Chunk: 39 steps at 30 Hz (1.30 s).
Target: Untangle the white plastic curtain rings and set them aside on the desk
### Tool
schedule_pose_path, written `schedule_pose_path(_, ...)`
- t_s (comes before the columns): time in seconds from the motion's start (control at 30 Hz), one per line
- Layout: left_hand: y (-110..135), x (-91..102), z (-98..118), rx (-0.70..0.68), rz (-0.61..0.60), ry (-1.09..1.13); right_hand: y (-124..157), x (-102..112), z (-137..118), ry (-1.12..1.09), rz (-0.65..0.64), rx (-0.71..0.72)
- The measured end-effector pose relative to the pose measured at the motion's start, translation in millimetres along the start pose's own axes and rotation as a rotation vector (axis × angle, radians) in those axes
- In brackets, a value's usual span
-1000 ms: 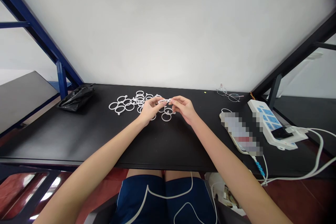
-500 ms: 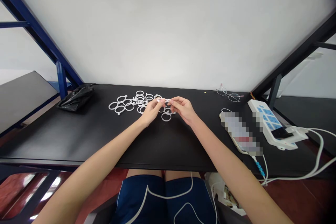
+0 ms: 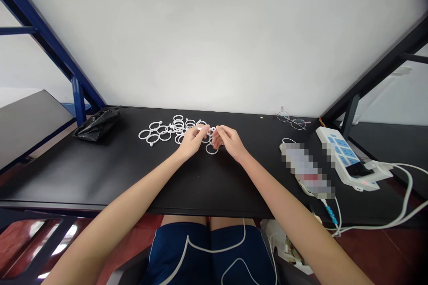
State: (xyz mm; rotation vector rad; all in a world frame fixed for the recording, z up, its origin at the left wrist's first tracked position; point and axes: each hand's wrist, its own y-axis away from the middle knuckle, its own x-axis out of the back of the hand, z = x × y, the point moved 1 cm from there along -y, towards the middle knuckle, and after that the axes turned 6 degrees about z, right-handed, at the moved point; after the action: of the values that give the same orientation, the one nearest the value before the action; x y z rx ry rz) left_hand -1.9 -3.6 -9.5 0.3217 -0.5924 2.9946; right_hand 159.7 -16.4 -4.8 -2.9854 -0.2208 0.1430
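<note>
My left hand [image 3: 193, 140] is closed in a pinch on a white plastic curtain ring [image 3: 202, 128], which lies almost edge-on above the desk. The ring's small eyelet [image 3: 213, 129] points right, toward my right hand [image 3: 231, 142]. That hand's thumb and forefinger are pinched together at the eyelet, its other fingers curled beneath. Under the hands lies another white ring [image 3: 211, 149], partly covered by the right fingers. To the left spreads a loose pile of similar rings [image 3: 165, 133], several overlapping, each with a small eyelet where it shows.
On the black desk [image 3: 133, 178], a black plastic bag [image 3: 97, 124] lies far left. Eyeglasses [image 3: 297, 123] rest at the back right, near a phone [image 3: 306, 169] with a cable and a white power strip [image 3: 344, 156]. A white wall [image 3: 214, 44] rises behind.
My right hand has turned slightly, its lower fingers curling in and down. The eyelet between the hands now shows more clearly. The left hand has barely moved.
</note>
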Motion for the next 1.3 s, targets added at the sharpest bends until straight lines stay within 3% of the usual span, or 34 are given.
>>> schedule_pose_path(0.3, 2, -2.0, 2, 0.033, -0.016, 0.001, 10, -7, -2, 0.215, -0.013, 0.194)
schedule_pose_path(0.93, 7, -8.5, 1, 0.082, -0.045, 0.130, 15, -12, -3, 0.203, -0.014, 0.215)
schedule_pose_path(1.3, 5, -6.2, 2, 0.032, -0.057, 0.102, 17, -15, -2, 0.216, 0.019, 0.229)
